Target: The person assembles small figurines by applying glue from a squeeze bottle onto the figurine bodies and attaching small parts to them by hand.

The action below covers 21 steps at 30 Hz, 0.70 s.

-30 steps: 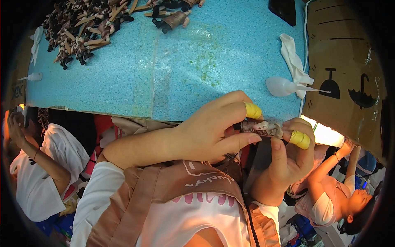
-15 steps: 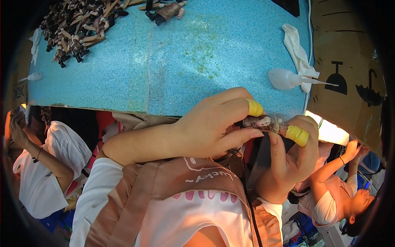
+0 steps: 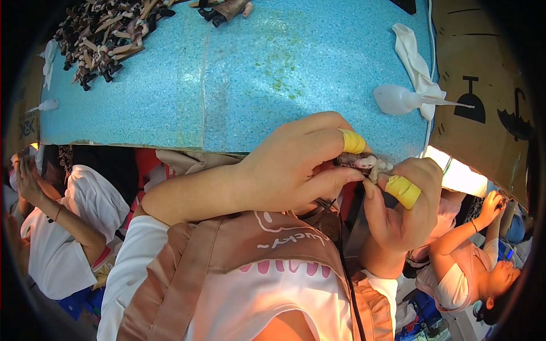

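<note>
Between my hands, at the table's near edge, is a small painted figurine [image 3: 365, 163] with pale and brown parts. My left hand [image 3: 318, 156] is closed around its body, thumb below and index finger above, and covers much of it. My right hand [image 3: 406, 199] pinches a small part at the figurine's right side between thumb and index finger; I cannot make out that part clearly. Yellow tape wraps an index finger on each hand. Just beyond my right hand, a white squeeze bottle [image 3: 393, 99] with a thin nozzle lies on its side.
The blue speckled tabletop [image 3: 239, 85] carries a heap of similar figurines [image 3: 102, 42] at the far left and another figurine [image 3: 224, 11] at the far middle. A white cloth [image 3: 410, 57] lies beside a cardboard box [image 3: 483, 68] on the right. Other people sit at both sides.
My right fingers have shifted slightly at the figurine, and its right-hand part now angles downward. My left hand keeps its grip. The whole view has moved a little.
</note>
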Each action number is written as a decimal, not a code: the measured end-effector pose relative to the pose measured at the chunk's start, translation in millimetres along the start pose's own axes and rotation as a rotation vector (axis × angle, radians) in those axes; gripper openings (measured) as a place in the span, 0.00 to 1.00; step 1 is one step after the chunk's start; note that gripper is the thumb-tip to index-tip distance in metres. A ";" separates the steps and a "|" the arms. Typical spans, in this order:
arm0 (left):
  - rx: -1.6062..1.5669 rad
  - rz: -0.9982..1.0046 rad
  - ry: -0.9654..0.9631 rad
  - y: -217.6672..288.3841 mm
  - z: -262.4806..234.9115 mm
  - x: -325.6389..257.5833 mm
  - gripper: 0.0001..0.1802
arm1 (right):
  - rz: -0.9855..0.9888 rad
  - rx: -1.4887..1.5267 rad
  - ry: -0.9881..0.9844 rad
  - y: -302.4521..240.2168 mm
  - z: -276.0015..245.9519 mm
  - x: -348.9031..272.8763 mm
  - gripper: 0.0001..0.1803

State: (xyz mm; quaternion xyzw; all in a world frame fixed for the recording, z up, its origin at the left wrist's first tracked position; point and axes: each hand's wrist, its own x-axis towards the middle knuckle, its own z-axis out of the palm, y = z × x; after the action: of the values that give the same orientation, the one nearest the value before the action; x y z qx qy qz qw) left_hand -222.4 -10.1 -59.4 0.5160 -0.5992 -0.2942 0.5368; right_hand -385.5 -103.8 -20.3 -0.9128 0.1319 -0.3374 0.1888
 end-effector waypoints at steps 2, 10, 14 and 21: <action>0.016 -0.001 0.011 0.0 -0.4 -0.4 0.15 | 0.017 -0.015 0.012 -2.2 2.7 -3.0 0.14; -0.209 0.019 -0.031 2.9 -8.5 3.6 0.17 | -0.050 -0.117 0.078 -5.7 9.6 -11.4 0.15; -0.204 -0.011 -0.024 -2.9 -3.3 2.4 0.17 | 0.013 -0.005 0.084 -5.7 11.9 -11.5 0.12; -0.116 0.028 0.026 -2.4 0.6 -0.7 0.16 | 0.302 0.333 -0.019 -1.5 7.9 -5.4 0.10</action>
State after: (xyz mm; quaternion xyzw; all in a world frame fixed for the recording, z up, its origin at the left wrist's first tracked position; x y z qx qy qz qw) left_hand -222.3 -10.3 -62.0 0.4792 -0.5813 -0.3145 0.5775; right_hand -384.0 -98.5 -28.2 -0.8420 0.2077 -0.3140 0.3865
